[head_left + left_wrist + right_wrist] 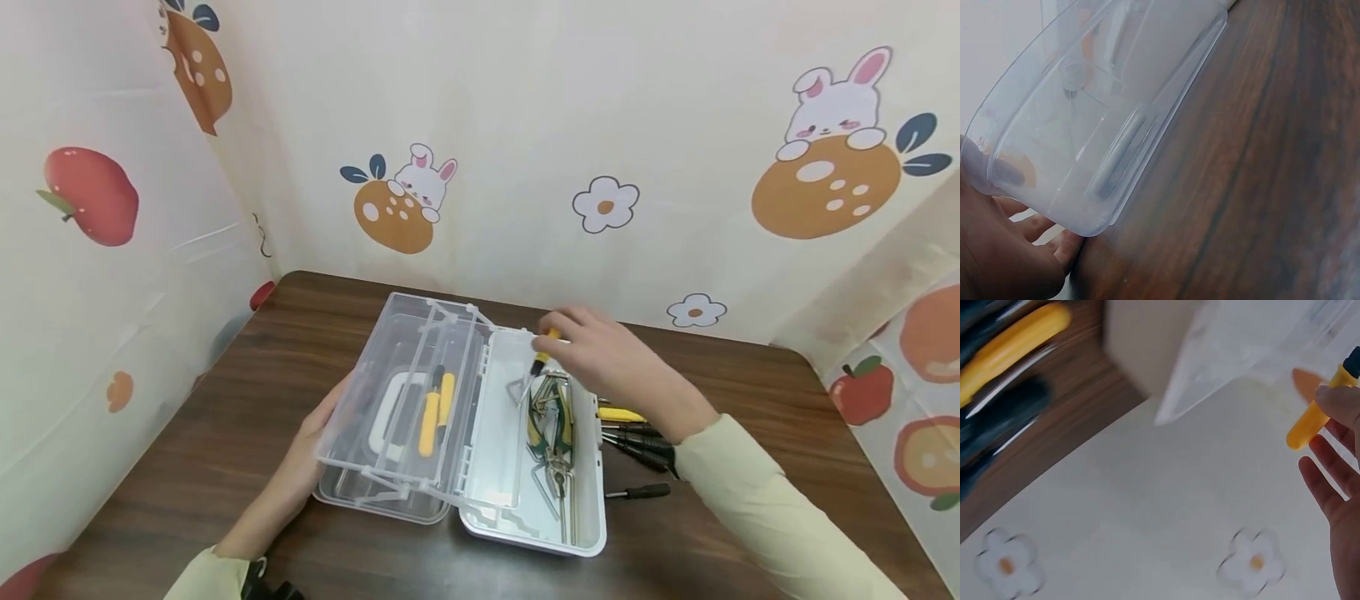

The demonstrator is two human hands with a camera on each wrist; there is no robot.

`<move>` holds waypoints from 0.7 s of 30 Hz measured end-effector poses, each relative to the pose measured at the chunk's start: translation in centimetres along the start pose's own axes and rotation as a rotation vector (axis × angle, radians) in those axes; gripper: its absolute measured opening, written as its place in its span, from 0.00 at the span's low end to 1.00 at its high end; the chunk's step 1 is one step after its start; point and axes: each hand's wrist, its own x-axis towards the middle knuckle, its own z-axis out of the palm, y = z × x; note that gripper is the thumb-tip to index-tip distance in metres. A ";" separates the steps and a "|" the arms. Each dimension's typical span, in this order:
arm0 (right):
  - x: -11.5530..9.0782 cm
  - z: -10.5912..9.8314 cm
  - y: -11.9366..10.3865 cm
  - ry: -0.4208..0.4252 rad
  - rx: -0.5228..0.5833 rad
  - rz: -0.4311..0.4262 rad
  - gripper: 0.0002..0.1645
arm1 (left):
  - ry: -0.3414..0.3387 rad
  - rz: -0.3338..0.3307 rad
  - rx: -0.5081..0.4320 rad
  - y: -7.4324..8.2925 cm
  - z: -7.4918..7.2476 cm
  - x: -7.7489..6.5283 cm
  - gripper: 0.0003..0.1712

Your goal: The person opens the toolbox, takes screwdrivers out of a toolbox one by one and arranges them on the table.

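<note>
My right hand [596, 350] pinches a screwdriver [553, 335] by its yellow handle, above the white inner tray of an opened toolbox [588, 542]. In the right wrist view the yellow handle [1310, 425] sits between thumb and fingers, its dark collar at the frame's edge. My left hand [311, 442] holds the side of the clear plastic lid [1054, 187], the thumb showing through it. Two yellow-handled tools [429, 423] lie in the clear tray over the lid. Green-handled pliers [534, 429] and several metal hex keys [551, 492] lie in the base.
Right of the toolbox, on the brown wooden table [300, 333], lie a yellow-handled tool [621, 414], several dark-handled screwdrivers [645, 446] and a short black screwdriver [647, 492]. A patterned curtain [510, 167] hangs behind the table.
</note>
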 end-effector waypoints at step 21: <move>-21.0 3.2 3.1 0.033 0.006 0.288 0.42 | -0.014 -0.012 0.000 0.1 0.0 0.0 0.32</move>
